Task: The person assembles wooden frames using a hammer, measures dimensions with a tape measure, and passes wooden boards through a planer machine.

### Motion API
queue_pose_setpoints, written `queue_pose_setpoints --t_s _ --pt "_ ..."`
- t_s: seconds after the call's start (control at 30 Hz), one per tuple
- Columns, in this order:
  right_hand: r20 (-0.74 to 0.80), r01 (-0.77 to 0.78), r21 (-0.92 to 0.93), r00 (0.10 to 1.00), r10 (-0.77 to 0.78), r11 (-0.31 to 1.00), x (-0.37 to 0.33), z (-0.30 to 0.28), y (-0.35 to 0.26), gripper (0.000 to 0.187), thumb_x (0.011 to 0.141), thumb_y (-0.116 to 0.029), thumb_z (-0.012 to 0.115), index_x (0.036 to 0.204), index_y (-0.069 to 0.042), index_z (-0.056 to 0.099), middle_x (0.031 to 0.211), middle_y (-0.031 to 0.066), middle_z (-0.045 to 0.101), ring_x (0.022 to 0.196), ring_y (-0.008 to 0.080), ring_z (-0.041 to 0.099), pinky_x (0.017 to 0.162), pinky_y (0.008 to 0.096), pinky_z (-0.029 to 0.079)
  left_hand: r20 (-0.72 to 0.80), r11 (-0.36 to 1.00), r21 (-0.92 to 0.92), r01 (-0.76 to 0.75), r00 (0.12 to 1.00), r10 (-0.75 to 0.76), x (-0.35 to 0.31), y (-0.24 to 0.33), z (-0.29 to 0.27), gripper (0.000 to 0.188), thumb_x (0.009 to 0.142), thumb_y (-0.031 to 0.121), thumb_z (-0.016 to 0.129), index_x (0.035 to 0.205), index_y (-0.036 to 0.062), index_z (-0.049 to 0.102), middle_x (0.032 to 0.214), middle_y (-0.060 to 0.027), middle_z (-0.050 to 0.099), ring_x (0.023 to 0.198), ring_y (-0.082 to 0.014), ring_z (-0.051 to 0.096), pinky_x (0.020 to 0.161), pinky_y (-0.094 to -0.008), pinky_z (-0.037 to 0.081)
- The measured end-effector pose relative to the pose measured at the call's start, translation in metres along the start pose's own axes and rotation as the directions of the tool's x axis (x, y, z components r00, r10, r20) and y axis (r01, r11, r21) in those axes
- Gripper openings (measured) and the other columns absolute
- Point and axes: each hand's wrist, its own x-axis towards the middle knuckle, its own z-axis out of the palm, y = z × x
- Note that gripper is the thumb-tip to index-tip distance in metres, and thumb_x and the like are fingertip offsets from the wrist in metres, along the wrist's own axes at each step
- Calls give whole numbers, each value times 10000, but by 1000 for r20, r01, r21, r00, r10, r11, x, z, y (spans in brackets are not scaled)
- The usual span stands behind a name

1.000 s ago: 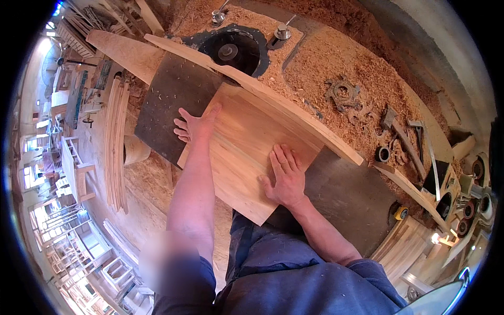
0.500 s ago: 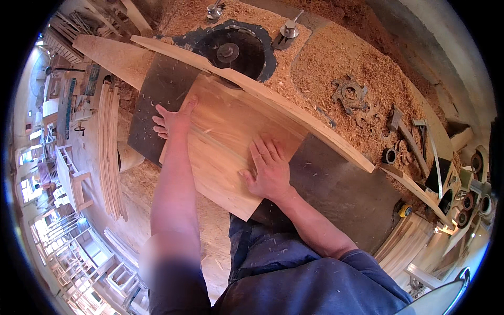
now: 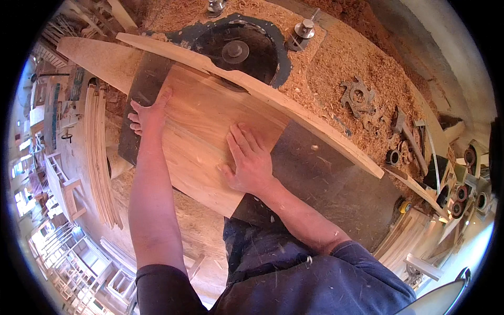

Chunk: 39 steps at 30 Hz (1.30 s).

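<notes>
A flat wooden panel point(image 3: 202, 123) lies on the dark metal table, its far edge against a long wooden fence point(image 3: 302, 113). At the panel's left end is my left hand point(image 3: 149, 114), thumb on the top face and spread fingers reaching past the edge over the table. My right hand point(image 3: 251, 164) presses flat on the panel's right part, fingers stretched out. Behind the fence, a round spindle point(image 3: 235, 51) sits in a dark recess. Whatever cutter meets the panel under the fence is hidden.
Wood chips cover the far side of the machine around a toothed cutter head point(image 3: 358, 95), a hammer point(image 3: 410, 139) and metal clamps point(image 3: 304, 29). A yellow tape measure point(image 3: 405, 207) sits at the table's right end. Long boards point(image 3: 100, 157) stand to the left.
The panel has slid left along the fence, with both hands moving along on it. The whole view has shifted slightly, and more chips fly over my front.
</notes>
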Motion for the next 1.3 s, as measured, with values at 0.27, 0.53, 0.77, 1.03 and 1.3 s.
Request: queue_pose_setpoints --t_s 0.27,0.53,0.77,1.03,1.3 --pt "-24 19 -6 1000 -20 1000 30 26 -13 773 668 -311 784 1289 94 565 1434 242 503 1401 388 421 1183 516 300 -51 999 30 18 999 -17 52 -3 -6 1481 526 831 799 1634 180 64 1668 -250 22 1525 -475 36 1221 -576 98" --pt "-19 31 -27 999 -31 999 64 53 -28 775 658 -289 800 1287 97 562 1443 251 494 1399 394 421 1178 526 299 -33 1000 15 -10 999 10 98 1 -15 1496 540 850 774 1628 115 57 1668 -243 53 1528 -455 53 1215 -589 119" --pt "-44 30 -54 998 -33 998 95 80 -41 768 657 -294 807 1279 89 570 1430 251 505 1385 397 438 1172 532 310 6 999 -26 -48 999 48 152 1 -20 1467 543 792 823 1624 111 102 1633 -292 91 1504 -469 107 1217 -561 140" --pt "-68 51 -66 996 -56 997 145 127 -70 757 698 -322 778 1288 104 567 1444 255 500 1409 406 410 1207 527 262 -15 975 13 -223 975 223 244 -16 -38 1387 586 797 792 1619 108 175 1632 -323 118 1524 -470 28 1211 -611 75" --pt "48 68 -80 997 -64 994 53 90 -74 718 752 -354 738 1310 67 574 1473 231 492 1432 367 402 1221 478 270 -335 978 81 -194 918 210 128 -105 -28 1174 627 746 809 1504 67 422 1418 -302 444 1347 -449 354 1140 -578 266"
